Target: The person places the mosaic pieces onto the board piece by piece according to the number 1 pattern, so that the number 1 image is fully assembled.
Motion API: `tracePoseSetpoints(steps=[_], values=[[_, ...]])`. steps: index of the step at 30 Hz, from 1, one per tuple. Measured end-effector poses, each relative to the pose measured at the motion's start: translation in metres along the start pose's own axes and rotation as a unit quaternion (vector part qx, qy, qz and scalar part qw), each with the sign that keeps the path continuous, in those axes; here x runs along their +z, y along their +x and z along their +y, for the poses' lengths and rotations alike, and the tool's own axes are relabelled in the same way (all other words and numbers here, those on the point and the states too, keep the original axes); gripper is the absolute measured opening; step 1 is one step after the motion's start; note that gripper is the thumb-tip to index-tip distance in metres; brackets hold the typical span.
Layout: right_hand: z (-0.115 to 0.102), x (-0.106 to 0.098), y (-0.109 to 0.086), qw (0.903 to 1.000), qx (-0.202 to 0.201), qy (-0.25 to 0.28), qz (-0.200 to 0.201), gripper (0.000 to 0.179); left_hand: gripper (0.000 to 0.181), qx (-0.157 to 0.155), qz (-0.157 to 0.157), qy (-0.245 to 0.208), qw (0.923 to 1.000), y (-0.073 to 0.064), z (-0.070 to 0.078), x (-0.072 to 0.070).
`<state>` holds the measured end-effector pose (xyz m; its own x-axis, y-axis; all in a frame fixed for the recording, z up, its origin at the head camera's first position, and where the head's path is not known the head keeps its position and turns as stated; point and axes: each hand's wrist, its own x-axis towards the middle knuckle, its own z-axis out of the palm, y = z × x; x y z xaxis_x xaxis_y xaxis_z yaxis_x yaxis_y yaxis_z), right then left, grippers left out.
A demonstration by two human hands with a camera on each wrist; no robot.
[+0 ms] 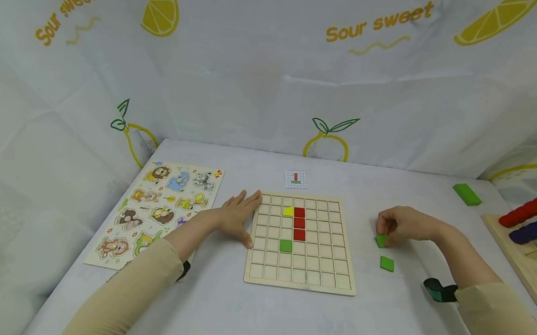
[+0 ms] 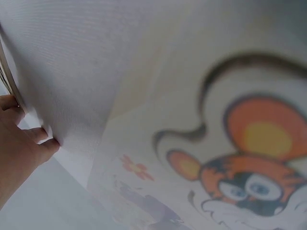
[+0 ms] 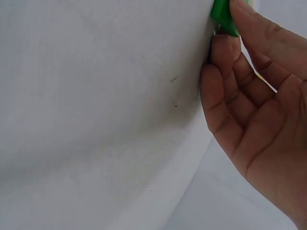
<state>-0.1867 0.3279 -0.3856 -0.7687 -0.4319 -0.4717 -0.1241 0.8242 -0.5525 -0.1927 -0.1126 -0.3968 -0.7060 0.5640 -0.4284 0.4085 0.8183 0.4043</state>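
In the head view my left hand (image 1: 237, 217) lies spread along the left edge of a square wooden grid board (image 1: 299, 276), thumb and fingertips at its frame. Three red square tiles (image 1: 299, 223) stand in a column on the board. A yellow rounded piece (image 1: 288, 211) sits left of the top one, and a green square tile (image 1: 285, 246) fills a cell lower left. Off to the board's right, my right hand (image 1: 404, 224) pinches another green tile (image 1: 380, 240) between thumb and fingers, low over the table. A loose green tile (image 1: 387, 264) lies just in front of it.
Behind the board lies a small printed pattern card (image 1: 296, 179). An animal picture puzzle (image 1: 169, 195) is at the left, partly under my left forearm. On the right are a green block (image 1: 467, 194) and a wooden frame with red and blue beads (image 1: 527, 211).
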Motion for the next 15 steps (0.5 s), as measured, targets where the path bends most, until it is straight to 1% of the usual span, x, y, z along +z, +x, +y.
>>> tracePoseSetpoints(steps=[6,9,15], values=[[-0.0015,-0.0024,-0.0001,0.9996,-0.012,-0.012,0.024,0.025,0.124,-0.001,0.001,0.002,1.0,0.0013,-0.0004,0.0],[-0.0025,-0.0036,0.0003,0.9994,-0.015,-0.006,0.032,0.02,0.124,-0.002,0.0,0.004,1.0,0.0013,-0.0007,0.0003],[-0.009,-0.0024,0.0027,0.9969,-0.047,-0.014,0.062,0.009,0.125,0.0,0.002,0.002,1.0,0.0007,-0.0012,0.0012]])
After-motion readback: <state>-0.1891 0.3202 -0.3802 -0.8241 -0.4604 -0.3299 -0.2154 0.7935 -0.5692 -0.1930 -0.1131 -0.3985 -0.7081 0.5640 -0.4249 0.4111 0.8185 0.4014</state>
